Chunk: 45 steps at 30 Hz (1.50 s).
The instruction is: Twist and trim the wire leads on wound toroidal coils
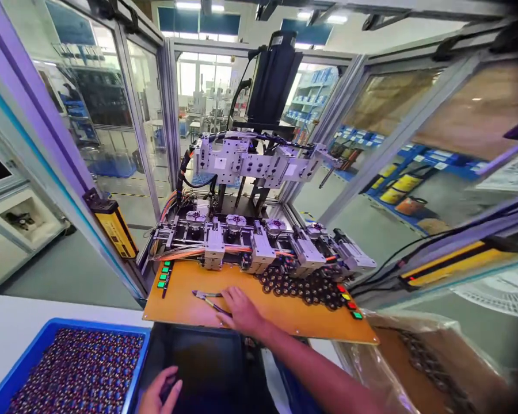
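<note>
Reaching in from the right over the orange board (176,305) with the right hand (244,313), fingers bent at the handles of the pliers (204,296); cannot tell a firm grip from a light touch. Seen there with the pliers on the left half of the board, head pointing left, handles spread apart. Holding the left hand (160,394) low over the left side of the black tray (207,362), with fingers loosely curled, thumb apart, released. Just left of the tray, on the white table (8,313), a blue bin (99,325) full of small parts (82,368) in close rows. Across the right half of the board, a cluster of black rings (302,287), between the clamps (216,247) behind and the coloured buttons (346,296) at the right edge. At the left edge, a column of green buttons (161,284). Above the clamps, a black motor (274,75). At the lower right, beyond the board, a plastic-lined box (384,345) with more dark parts (431,368) inside.
</note>
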### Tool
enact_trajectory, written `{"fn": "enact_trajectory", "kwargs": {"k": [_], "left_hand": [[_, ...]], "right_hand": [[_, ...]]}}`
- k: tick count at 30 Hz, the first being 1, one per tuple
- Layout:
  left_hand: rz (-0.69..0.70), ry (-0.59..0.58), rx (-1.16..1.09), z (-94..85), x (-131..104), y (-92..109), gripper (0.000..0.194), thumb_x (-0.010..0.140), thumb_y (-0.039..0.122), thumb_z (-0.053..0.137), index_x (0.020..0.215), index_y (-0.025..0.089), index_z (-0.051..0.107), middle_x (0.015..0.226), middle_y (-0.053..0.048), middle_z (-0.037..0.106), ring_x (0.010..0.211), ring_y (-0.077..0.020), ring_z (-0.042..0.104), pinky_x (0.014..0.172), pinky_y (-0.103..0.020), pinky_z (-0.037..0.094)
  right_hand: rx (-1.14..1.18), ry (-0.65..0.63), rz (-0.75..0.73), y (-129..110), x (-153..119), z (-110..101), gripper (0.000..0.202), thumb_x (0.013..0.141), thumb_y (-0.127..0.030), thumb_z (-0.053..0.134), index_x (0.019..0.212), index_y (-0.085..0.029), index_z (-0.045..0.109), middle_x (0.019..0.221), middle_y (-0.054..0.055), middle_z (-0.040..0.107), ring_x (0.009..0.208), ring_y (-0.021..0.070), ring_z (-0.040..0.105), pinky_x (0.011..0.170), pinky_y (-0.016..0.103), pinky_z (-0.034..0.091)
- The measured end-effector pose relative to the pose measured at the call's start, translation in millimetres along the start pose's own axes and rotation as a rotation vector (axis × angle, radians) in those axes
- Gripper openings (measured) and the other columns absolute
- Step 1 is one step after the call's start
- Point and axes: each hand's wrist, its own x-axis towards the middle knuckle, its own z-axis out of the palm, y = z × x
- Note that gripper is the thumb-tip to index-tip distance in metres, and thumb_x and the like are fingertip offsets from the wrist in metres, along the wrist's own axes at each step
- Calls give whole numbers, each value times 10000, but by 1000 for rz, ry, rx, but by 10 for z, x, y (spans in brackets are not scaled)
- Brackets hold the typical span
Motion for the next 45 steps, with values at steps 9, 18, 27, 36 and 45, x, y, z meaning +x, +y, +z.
{"fn": "enact_trajectory", "kwargs": {"k": [9, 18, 27, 36, 45], "left_hand": [[56, 59, -296, 1040, 312, 1593, 747, 759, 745, 576, 1223, 172, 697, 1285, -146, 702, 1188, -331, 658, 1045, -482, 514], [105, -90, -293, 755, 424, 2071, 677, 792, 729, 554, 1148, 188, 749, 1206, -167, 723, 1187, -355, 641, 1063, -539, 467], [291, -292, -232, 438, 572, 2148, 932, 622, 928, 476, 1132, 202, 761, 1112, -173, 740, 1028, -373, 712, 859, -520, 582], [537, 398, 282, 648, 1071, 1348, 268, 878, 390, 636, 1031, 198, 743, 872, -104, 780, 778, -219, 749, 731, -291, 616], [697, 494, 480, 679, 1151, 1130, 180, 903, 179, 564, 994, 203, 718, 834, -71, 776, 757, -180, 753, 729, -242, 613]], "right_hand": [[616, -131, -44, 3, -336, -660, 386, 871, -250, 608, 1255, -215, 589, 1074, 85, 582, 937, 214, 572, 789, 331, 517], [1388, -465, 193, -247, -144, -718, 619, 890, -696, 455, 1121, -146, 623, 920, 106, 606, 780, 199, 602, 732, 397, 530], [1823, -831, 322, -441, 53, -693, 666, 746, -738, 626, 1019, -131, 640, 753, 47, 593, 616, 109, 546, 562, 218, 417], [1119, -644, 151, -6, 1031, -2394, 520, 873, -650, 588, 1124, -195, 619, 1028, 110, 683, 813, 193, 665, 746, 363, 530], [727, -705, 426, -357, 2562, -2491, 238, 921, -275, 514, 794, -100, 614, 583, 8, 649, 391, 81, 570, 381, 149, 393]]}}
